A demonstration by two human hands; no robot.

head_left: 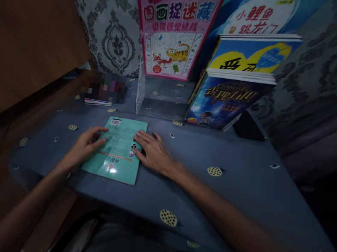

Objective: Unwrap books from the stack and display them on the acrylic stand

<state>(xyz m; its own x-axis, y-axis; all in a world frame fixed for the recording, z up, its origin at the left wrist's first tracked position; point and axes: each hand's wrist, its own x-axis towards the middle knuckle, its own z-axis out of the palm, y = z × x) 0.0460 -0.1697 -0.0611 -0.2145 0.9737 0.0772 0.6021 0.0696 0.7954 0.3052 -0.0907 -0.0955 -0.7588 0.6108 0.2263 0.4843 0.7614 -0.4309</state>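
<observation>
A thin teal book [121,135] lies flat and closed near the front edge of the table, its barcode corner at the far left and its print upside down to me. My left hand [89,143] is at the book's left edge, thumb and fingers apart, with the fingertips over the margin. Across the right edge rests my right hand [154,152], its fingers stretched out over the cover and partly hiding small pictures there. Neither hand is closed around the book.
A clear acrylic stand [140,90] holds a pink picture book [174,27] at the back. Beside it stand a dark blue book [225,101] and a blue-yellow book [252,56]. A black flat object [249,126] lies right of them. The patterned tablecloth [190,151] covers the table; a wooden cabinet [27,40] is at left.
</observation>
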